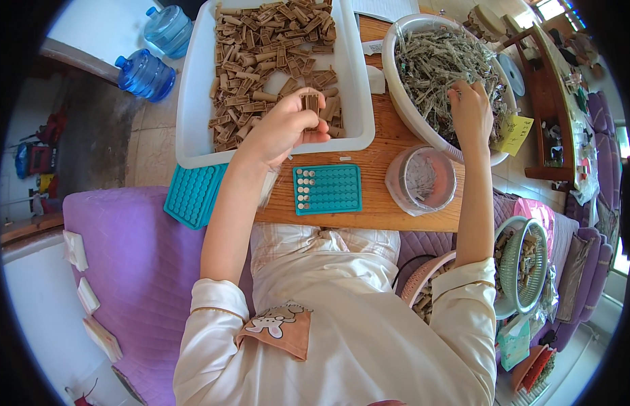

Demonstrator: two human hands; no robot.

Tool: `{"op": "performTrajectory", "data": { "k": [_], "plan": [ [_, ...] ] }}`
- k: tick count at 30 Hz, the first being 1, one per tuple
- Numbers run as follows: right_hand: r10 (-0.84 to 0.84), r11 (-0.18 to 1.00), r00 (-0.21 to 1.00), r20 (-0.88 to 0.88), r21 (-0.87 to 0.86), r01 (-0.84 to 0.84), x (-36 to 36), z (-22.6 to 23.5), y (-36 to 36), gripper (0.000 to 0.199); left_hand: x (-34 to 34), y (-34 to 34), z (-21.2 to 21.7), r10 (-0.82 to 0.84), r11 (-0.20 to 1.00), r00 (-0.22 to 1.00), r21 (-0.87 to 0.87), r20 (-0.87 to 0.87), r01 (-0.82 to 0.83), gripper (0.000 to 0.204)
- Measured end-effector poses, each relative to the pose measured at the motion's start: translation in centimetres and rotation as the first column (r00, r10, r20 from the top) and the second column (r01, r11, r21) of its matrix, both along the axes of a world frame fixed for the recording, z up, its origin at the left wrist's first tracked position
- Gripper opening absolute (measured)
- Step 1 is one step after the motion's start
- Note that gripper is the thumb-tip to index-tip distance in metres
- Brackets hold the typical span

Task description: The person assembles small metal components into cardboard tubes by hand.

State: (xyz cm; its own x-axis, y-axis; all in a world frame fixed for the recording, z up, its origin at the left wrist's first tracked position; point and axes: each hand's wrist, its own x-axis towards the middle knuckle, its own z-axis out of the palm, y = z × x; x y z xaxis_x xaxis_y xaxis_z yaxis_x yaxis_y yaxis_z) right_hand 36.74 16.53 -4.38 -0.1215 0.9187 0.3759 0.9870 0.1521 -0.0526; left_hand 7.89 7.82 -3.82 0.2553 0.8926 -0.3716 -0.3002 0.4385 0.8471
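My left hand (288, 128) is closed around a small brown plastic casing (310, 103), held over the near right corner of a white tray (359, 88). Many more brown plastic casings (261, 61) lie heaped in that tray. At the right, my right hand (472, 111) reaches over a round white basin (396, 81) piled with thin clear plastic pieces (437, 64). Its fingers are bent together at the pile; what they pinch, if anything, is too small to make out. On the table between my arms lies a teal grid tray (335, 189) with several small silvery discs (301, 189) along its left side.
Beside the grid tray stands a bag-lined tub (447, 193) of small whitish pieces. Another teal grid tray (193, 193) sits left of my left forearm. A yellow note (514, 134) hangs on the basin. Green and pink baskets (508, 271) of brown parts are at the right.
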Motion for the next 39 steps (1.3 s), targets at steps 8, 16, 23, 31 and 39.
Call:
{"op": "performTrajectory", "data": {
  "k": [8,16,23,31,39],
  "plan": [
    [-0.135,0.927,0.059,-0.989,-0.148,-0.345,1.3,3.2,0.7,0.011,0.5,-3.2,0.1,-0.047,0.996,0.973,0.084,0.226,0.028,0.022],
    [-0.130,0.783,-0.158,-0.979,-0.003,-0.622,-6.3,3.5,-11.1,0.008,5.7,-7.1,1.5,0.246,0.829,0.939,0.554,-0.239,-0.076,0.045],
    [-0.031,0.868,0.003,-1.000,-0.028,-0.497,-9.2,0.7,-16.9,0.013,6.6,-9.8,-0.2,0.450,0.754,0.828,0.639,-0.334,-0.151,0.032],
    [0.541,0.794,0.629,-0.558,0.090,-0.601,-8.5,4.5,-19.9,0.018,4.9,-11.4,-0.3,0.344,0.801,0.774,0.596,-0.531,0.053,0.025],
    [0.487,0.734,0.653,-0.580,-0.133,-0.666,-8.9,3.7,-18.7,0.038,3.7,-12.0,-0.4,0.219,0.829,0.889,0.557,-0.403,0.048,0.025]
  ]
}}
